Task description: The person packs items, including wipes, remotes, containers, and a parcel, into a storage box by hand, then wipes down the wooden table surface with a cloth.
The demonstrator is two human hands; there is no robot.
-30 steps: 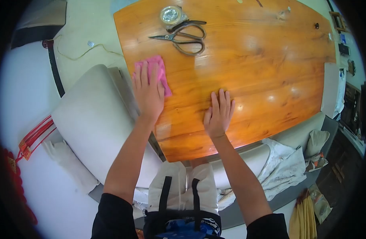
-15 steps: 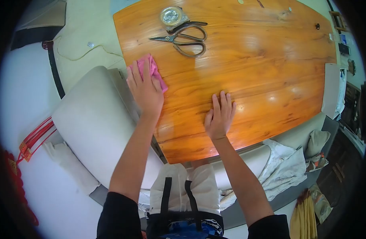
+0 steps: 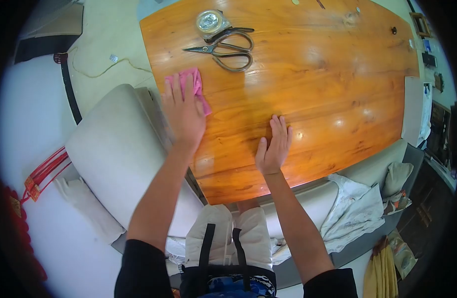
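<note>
My left hand [image 3: 186,118] lies over a pink cloth [image 3: 197,82] at the table's left edge. Its fingers are stretched out flat across the cloth, which shows above and to the right of them. My right hand [image 3: 274,149] is at the near part of the wooden table [image 3: 328,89], fingers extended and thumb apart, with nothing in it. Beyond the cloth lie black-handled scissors [image 3: 226,49], blades pointing left. A roll of clear tape [image 3: 210,22] rests just behind the scissors.
A pale padded bench [image 3: 114,154] stands close along the table's left side. Another seat with crumpled white fabric [image 3: 352,211] runs along the near right edge. A small black object [image 3: 394,31] sits at the far right of the table.
My left hand and the pink cloth have shifted slightly right over the table. My right hand has turned a little, its fingers closer together. The whole view has moved slightly.
</note>
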